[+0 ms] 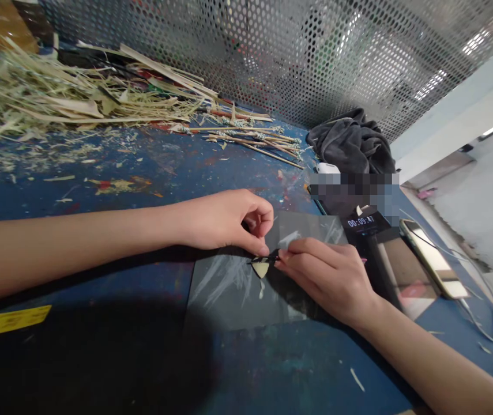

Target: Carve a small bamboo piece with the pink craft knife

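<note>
My left hand (224,222) rests on a dark scratched cutting mat (229,300), fingers curled, its thumb and forefinger pinching a small pale piece of leaf or straw (260,268). My right hand (328,275) comes in from the right, fingers closed round a thin dark tool (267,260) whose tip lies against the pale piece. The tool is mostly hidden by my fingers, so I cannot name it. Both hands meet at the middle of the mat.
A pile of dry straw and split strips (56,98) covers the far left of the blue paint-stained table (142,173). A dark cloth (352,144), a timer screen (361,221), a phone with cable (434,259) and a perforated metal wall (315,52) lie right and behind.
</note>
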### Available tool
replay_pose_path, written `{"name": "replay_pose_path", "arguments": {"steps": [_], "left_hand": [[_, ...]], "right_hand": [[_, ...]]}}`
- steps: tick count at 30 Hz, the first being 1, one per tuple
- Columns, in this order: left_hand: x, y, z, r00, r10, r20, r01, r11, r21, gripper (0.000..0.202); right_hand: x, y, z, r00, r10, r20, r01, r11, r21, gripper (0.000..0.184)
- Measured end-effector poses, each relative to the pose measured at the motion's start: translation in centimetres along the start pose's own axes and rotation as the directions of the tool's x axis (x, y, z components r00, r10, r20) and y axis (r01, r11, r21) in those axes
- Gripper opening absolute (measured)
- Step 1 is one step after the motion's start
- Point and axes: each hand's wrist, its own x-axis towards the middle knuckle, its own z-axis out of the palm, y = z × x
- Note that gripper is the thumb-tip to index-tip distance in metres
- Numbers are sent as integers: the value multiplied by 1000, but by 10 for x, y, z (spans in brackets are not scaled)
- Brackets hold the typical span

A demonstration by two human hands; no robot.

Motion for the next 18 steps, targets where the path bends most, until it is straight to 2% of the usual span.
{"name": "replay_pose_path", "arguments": {"steps": [3, 7, 11, 15, 18], "left_hand": [[0, 0, 0, 1000, -2, -12, 2, 1000, -3, 23], [0, 0, -1, 1000, -6, -7, 6, 1000, -7, 23], [0, 2, -1, 1000, -22, 0, 22, 1000, 5, 23], [0, 1, -1, 1000, -12, 20, 12, 1000, 4, 21], [1, -4, -2, 999, 30, 41, -31, 999, 20, 16]], "right_hand": [[0, 1, -1, 999, 4, 52, -5, 1000, 27, 25], [-3, -1, -4, 993, -60, 106, 51, 995, 83, 24], [-4, -3, -4, 998, -52, 39, 48, 994, 93, 18], [-3, -1, -2, 998, -15, -65, 16, 1000, 21, 15], [-2, 1, 0, 999, 1, -45, -2, 1000, -8, 16]]}}
